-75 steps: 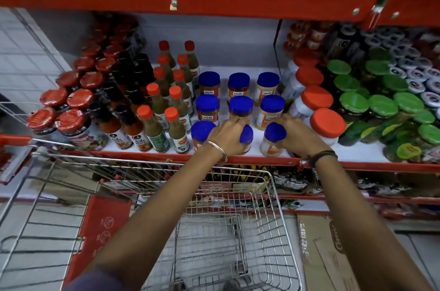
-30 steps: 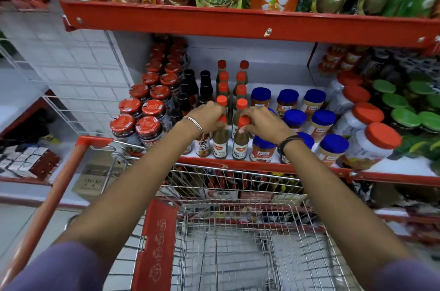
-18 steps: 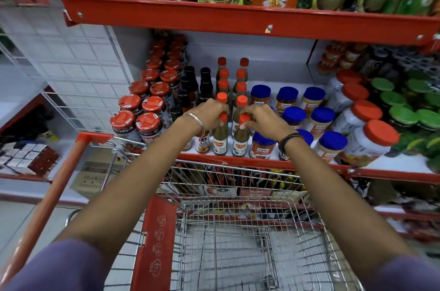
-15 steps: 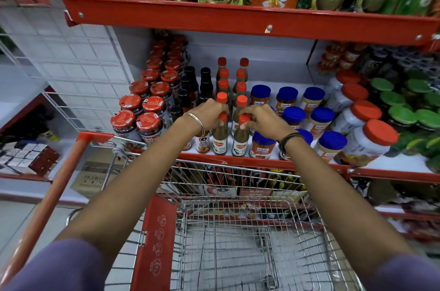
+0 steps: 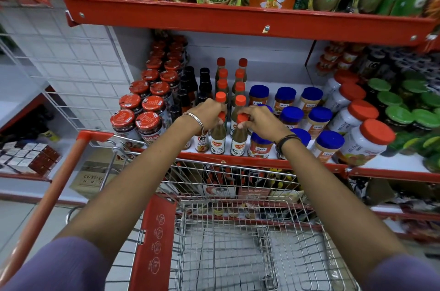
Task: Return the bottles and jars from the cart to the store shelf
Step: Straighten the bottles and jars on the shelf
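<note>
Two green chilli sauce bottles, olive-brown contents, orange-red caps, white and red labels: I have my left hand (image 5: 209, 113) closed over the cap of the left bottle (image 5: 218, 139) and my right hand (image 5: 258, 123) pinching the cap of the right bottle (image 5: 238, 142). Both stand upright side by side at the front edge of the store shelf (image 5: 250, 162). Blue-lidded jars (image 5: 291, 117) just right of my right hand; wire cart (image 5: 238, 243) below my forearms.
</note>
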Available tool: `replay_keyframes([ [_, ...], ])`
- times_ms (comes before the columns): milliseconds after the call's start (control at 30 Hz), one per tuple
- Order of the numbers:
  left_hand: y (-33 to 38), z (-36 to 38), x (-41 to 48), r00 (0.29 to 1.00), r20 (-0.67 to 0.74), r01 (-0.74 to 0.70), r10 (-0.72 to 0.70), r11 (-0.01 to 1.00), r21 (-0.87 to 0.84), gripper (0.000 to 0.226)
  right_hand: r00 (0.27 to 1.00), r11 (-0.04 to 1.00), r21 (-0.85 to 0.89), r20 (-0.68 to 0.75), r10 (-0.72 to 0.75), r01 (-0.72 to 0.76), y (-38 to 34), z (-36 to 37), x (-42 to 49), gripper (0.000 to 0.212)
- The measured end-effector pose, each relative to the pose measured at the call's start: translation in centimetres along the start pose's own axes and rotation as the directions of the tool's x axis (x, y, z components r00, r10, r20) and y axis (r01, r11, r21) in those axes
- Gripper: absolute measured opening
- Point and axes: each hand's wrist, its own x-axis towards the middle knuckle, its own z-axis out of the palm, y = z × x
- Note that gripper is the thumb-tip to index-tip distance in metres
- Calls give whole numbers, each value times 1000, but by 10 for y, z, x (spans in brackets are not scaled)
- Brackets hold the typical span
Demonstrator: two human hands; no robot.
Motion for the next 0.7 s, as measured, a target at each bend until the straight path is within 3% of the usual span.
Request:
replay_keyframes([
  [167, 5, -5, -12, 998, -25, 66, -65, 997, 30, 34, 998, 994, 91, -13, 68, -67, 3, 3, -10, 50],
  [267, 18, -5, -26, 960, -267, 107, -81, 991, 84, 37, 971, 940, 339, -201, 125, -51, 7, 5, -36, 49],
  [333, 37, 5, -37, 886, -461, 6, -50, 995, -97, 30, 894, 845, 534, -379, 239, 0, 14, 11, -63, 42],
  [400, 63, 24, -46, 854, -518, -161, -56, 917, -365, 23, 743, 742, 668, -525, 415, 59, 25, 25, -92, 35],
  [467, 95, 53, -50, 889, -447, -228, -99, 750, -620, 25, 579, 660, 744, -585, 568, 104, 41, 42, -117, 35],
  [533, 124, 88, -48, 940, -321, -196, -115, 588, -785, 37, 519, 573, 816, -524, 676, 78, 60, 59, -133, 40],
  [600, 146, 120, -40, 979, -169, -91, -115, 498, -862, 52, 538, 505, 863, -414, 734, -26, 78, 70, -142, 56],
  [700, 170, 149, -19, 991, 1, 57, -135, 409, -911, 70, 647, 477, 863, -270, 713, -165, 99, 77, -141, 72],
])
